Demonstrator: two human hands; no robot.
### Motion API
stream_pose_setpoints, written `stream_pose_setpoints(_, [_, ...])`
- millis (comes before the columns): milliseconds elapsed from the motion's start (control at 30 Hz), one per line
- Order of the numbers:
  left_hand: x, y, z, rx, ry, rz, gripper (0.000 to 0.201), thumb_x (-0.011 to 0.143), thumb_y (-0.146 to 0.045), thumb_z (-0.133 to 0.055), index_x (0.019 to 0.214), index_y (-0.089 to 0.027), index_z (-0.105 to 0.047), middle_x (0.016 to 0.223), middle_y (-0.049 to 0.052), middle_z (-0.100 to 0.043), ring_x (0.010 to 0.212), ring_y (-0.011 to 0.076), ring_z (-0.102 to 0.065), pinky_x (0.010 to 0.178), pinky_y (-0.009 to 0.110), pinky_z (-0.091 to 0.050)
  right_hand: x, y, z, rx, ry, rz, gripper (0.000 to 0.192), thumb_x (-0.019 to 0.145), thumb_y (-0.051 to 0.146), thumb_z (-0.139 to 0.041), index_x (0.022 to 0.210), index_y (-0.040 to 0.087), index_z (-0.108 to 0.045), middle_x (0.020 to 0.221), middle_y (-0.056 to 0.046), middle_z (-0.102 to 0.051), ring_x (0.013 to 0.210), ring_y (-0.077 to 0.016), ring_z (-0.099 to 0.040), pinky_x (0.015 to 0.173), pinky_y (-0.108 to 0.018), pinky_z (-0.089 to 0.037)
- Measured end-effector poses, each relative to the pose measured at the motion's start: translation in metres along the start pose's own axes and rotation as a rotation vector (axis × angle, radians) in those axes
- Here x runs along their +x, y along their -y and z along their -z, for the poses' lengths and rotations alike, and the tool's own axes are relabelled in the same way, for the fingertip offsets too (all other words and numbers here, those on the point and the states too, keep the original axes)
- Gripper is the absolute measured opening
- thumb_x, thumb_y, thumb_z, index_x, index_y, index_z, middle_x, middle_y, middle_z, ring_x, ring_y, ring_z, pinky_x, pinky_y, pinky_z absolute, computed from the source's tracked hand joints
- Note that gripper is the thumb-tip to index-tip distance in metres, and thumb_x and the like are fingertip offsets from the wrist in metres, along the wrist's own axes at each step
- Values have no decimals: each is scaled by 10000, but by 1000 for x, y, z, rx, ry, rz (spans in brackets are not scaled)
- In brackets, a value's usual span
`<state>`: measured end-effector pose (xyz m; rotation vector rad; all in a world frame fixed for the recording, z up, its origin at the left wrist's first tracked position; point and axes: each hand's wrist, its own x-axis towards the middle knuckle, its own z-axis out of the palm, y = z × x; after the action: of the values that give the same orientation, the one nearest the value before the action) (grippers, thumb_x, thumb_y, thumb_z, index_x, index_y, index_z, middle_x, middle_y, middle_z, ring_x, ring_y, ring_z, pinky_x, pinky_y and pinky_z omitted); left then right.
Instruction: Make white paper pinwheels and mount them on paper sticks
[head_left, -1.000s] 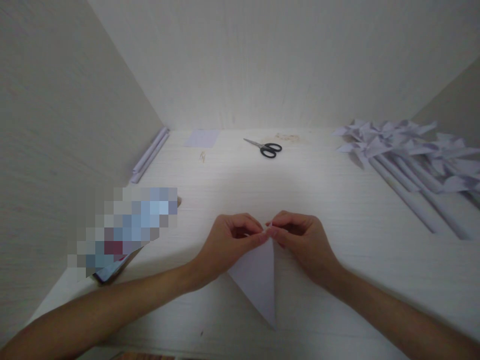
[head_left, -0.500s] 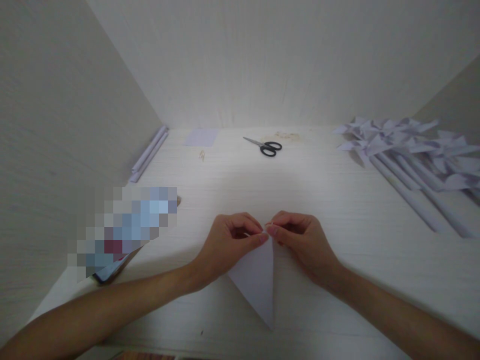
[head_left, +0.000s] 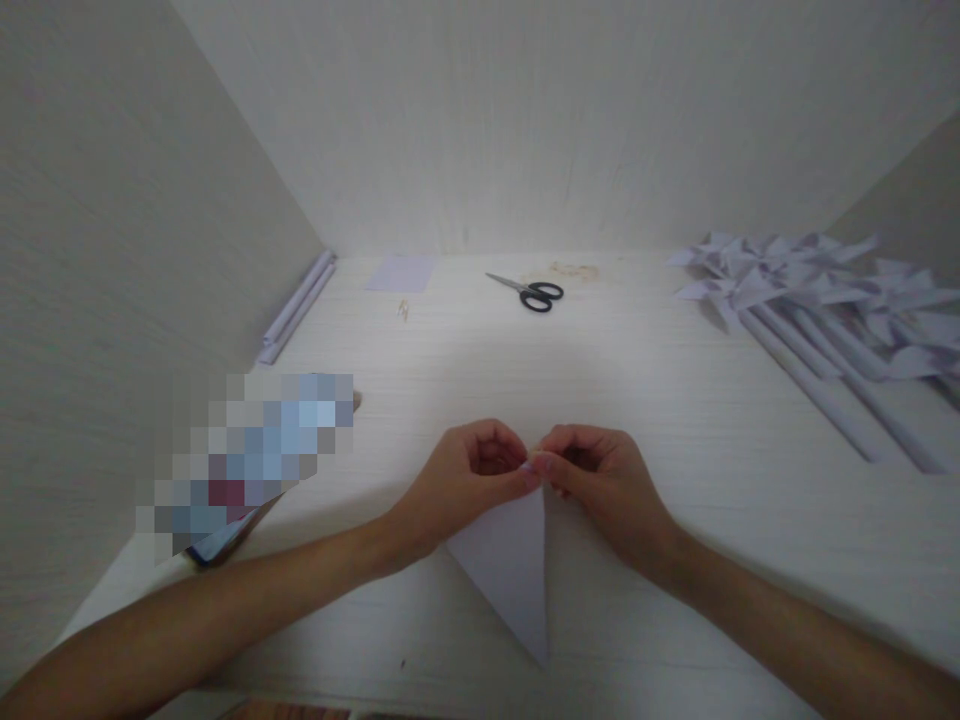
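A pale sheet of paper (head_left: 506, 575), folded into a triangle, hangs point-down near the front of the table. My left hand (head_left: 480, 475) pinches its upper corner between thumb and fingers. Right beside it, my right hand (head_left: 592, 470) closes thumb and forefinger on the same corner, so the fingertips of both hands touch. The fingers hide the exact spot where the paper is gripped.
Black-handled scissors (head_left: 536, 292) lie at the back. Left of them are a paper square (head_left: 403, 273), small sticks (head_left: 403, 310) and rolled paper tubes (head_left: 298, 308). A blurred-out phone (head_left: 262, 460) lies left. Paper pinwheels (head_left: 817, 290) on paper tubes (head_left: 825, 395) are piled right.
Both hands stay at the paper's corner. My fingertips have drawn slightly closer together, and the triangle's lower edge has shifted a little.
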<state>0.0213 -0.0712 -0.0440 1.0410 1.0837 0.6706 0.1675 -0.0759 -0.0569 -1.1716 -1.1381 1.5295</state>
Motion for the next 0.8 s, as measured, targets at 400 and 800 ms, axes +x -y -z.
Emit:
stream_pose_setpoints(400, [-3,1,0,214,-34,25,241,587,-327,-642,514,-119,-547,474,-20,-494,427,56,-411,410,188,-278,-1,-2,0,113,60,-22,141,640,249,-636,570,153,-561,503,45,-479,473,-54,-387,456,-201,-300])
stream_pose_setpoints(800, [-2,1,2,-109,-192,-214,218,544,-166,-688,438,-116,-504,564,-52,-431,494,26,-391,426,155,-288,-1,-4,-6,-178,109,71,187,664,328,-602,629,161,-524,582,14,-506,526,-86,-437,476,-217,-358])
